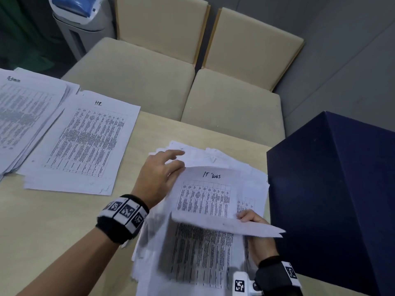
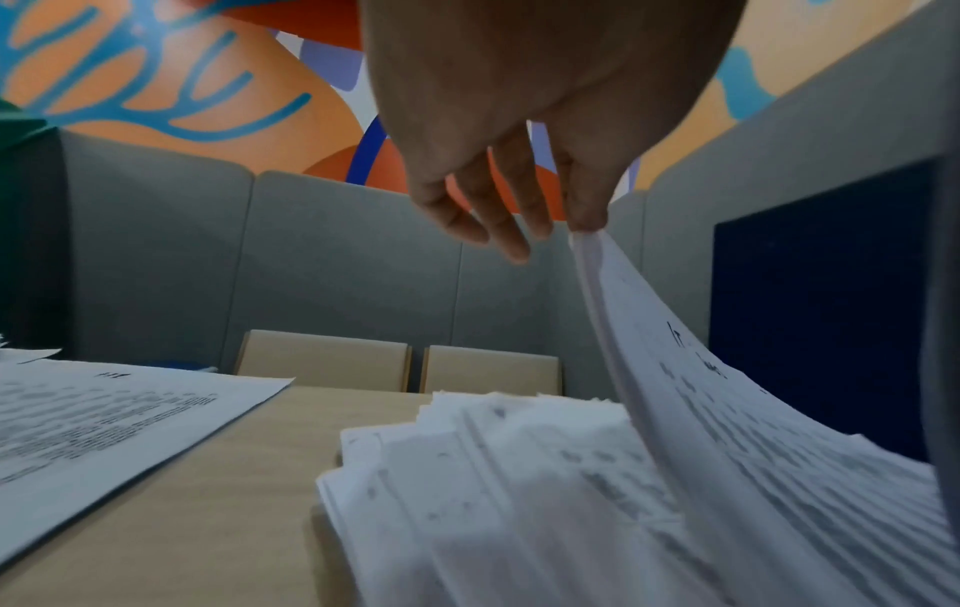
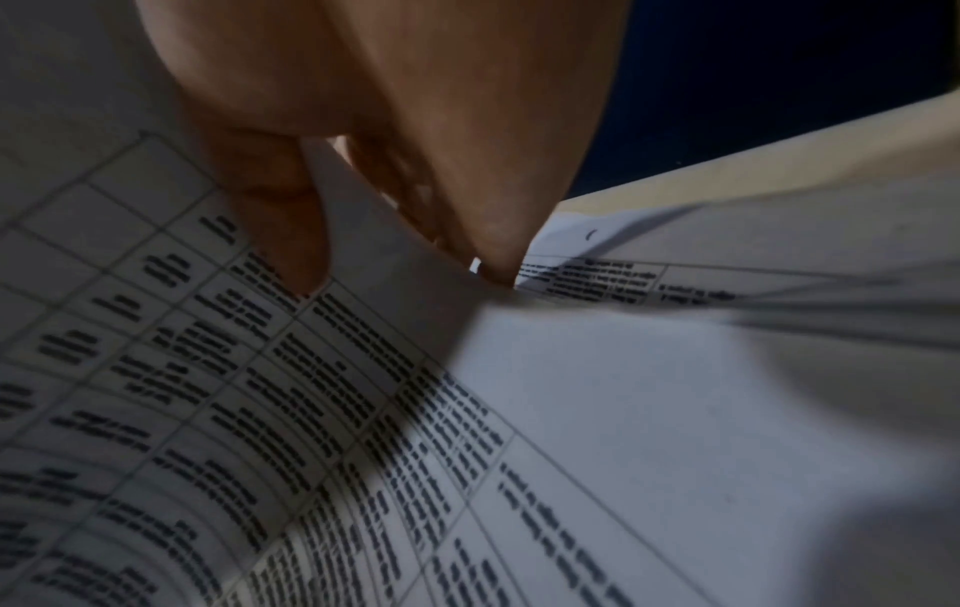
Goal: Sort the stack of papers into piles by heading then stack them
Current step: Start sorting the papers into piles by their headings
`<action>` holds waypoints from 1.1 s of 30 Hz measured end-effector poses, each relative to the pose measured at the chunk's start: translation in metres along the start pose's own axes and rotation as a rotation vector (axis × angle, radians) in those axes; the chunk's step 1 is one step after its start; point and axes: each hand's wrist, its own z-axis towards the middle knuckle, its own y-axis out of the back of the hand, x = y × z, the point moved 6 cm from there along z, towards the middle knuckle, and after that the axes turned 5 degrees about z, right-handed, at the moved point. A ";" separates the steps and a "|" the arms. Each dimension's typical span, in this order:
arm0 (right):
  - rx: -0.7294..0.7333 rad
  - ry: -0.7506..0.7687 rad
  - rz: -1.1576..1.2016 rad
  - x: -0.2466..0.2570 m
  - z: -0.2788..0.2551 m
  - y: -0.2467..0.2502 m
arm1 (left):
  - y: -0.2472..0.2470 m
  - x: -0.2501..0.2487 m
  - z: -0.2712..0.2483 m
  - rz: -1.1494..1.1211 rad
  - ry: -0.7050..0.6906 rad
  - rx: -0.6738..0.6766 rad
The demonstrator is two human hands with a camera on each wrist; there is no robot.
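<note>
Head view: high, angled down over table [image 1: 64, 221]. Left wrist: low, facing chairs [image 2: 400, 361]. Right wrist: close on lifted sheet [image 3: 207, 369]. All share it.

left hand [image 1: 159, 178] fingers pinching, right hand [image 1: 255, 227] thumb and fingers pinching

On my feed the light wood worktop [image 1: 64, 221] carries three paper piles: far-left pile [image 1: 23, 116], HR pile [image 1: 85, 142], messy unsorted stack [image 1: 192, 259], plus a navy box [image 1: 333, 199].
</note>
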 end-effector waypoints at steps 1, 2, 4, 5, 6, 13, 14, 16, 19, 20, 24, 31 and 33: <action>-0.012 -0.013 0.038 -0.002 0.001 0.002 | 0.007 -0.008 -0.003 -0.034 0.000 -0.038; -0.013 -0.021 0.073 -0.006 0.003 0.004 | 0.013 -0.015 -0.007 -0.095 0.031 -0.059; -0.028 -0.018 0.086 -0.008 0.011 0.007 | 0.023 -0.022 -0.014 -0.283 0.177 -0.068; -0.021 -0.006 0.074 -0.007 0.015 0.006 | 0.026 -0.024 -0.019 -0.366 0.258 -0.063; -0.014 0.005 0.070 -0.007 0.018 0.006 | 0.027 -0.026 -0.023 -0.407 0.326 -0.063; -0.134 0.039 -0.045 0.010 0.016 0.000 | 0.018 -0.019 -0.031 -0.490 0.466 -0.057; -0.149 0.037 -0.049 0.010 0.015 0.001 | 0.016 -0.018 -0.031 -0.518 0.446 -0.040; -0.186 0.021 -0.039 0.006 0.014 0.004 | 0.009 -0.016 -0.035 -0.570 0.388 0.033; -0.216 0.009 -0.016 0.000 0.011 0.008 | -0.003 -0.008 -0.048 -0.610 0.418 0.140; -0.215 0.013 -0.001 -0.002 0.011 0.009 | -0.006 -0.003 -0.052 -0.642 0.468 0.145; -0.215 0.027 0.057 0.003 0.007 0.007 | -0.010 0.012 -0.058 -0.798 0.657 0.060; -0.248 0.043 0.127 0.000 0.007 0.016 | -0.028 0.021 -0.060 -1.018 0.917 0.062; -0.269 0.047 0.177 -0.001 0.003 0.020 | -0.033 0.018 -0.068 -1.097 0.977 0.141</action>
